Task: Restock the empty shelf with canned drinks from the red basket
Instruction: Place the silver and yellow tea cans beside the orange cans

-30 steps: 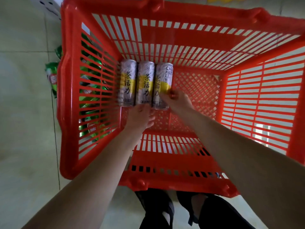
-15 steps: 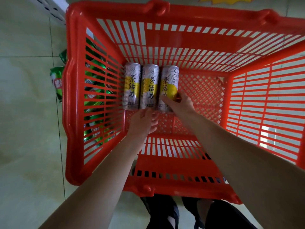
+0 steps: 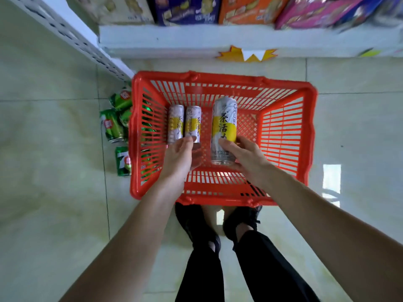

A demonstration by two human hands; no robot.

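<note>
While the red basket (image 3: 309,136) sits on the tiled floor at the centre of the frame, the right hand (image 3: 246,156) grips a tall silver-and-yellow can (image 3: 223,129), fingers and thumb curled round its lower part, holding it raised above the basket's floor. Left of it, the left hand (image 3: 180,156) reaches down to two matching cans (image 3: 184,124) lying side by side inside the basket; its fingertips cover their near ends, but whether it grips them I cannot tell. Green cans (image 3: 117,125) lie on the floor just left of the basket. A white shelf (image 3: 174,40) with boxed goods runs across the top.
</note>
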